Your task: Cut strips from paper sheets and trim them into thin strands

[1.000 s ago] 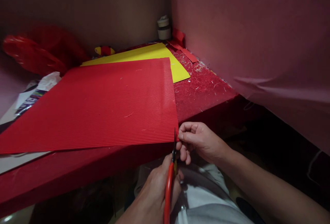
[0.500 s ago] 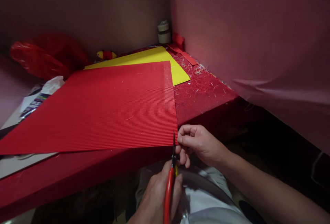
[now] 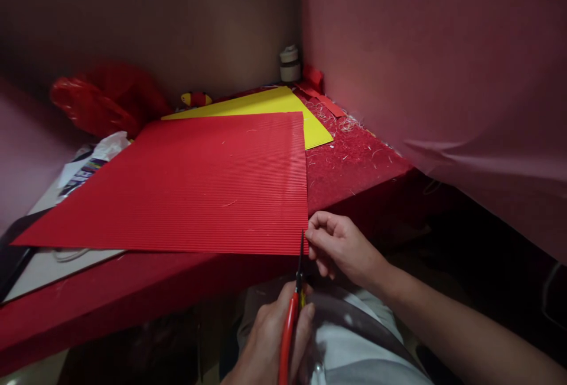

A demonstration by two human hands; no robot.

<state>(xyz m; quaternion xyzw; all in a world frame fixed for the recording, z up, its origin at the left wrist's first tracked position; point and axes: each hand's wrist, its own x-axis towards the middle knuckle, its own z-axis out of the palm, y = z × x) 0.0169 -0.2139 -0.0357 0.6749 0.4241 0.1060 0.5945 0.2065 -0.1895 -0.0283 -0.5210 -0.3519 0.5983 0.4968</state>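
A large red corrugated sheet lies over the table, its near edge by the table's front. My left hand is closed around red-handled scissors, which point away from me. Their dark blade lies over the sheet's near right corner; whether the blades are parted is hard to tell. Just right of the blade tip, my right hand pinches the sheet's right edge between thumb and forefinger, its other fingers curled below. Part of a yellow sheet shows from under the red one at the back.
Red cloth covers the table, with loose threads on its right. A lidded container stands in the back corner near red strips. Leftward are a red plastic bag, a small red-and-yellow object and a pale board.
The view has shifted slightly, so the table things appear further right. The scissors sit a little lower against the sheet's corner. Both hands keep their holds.
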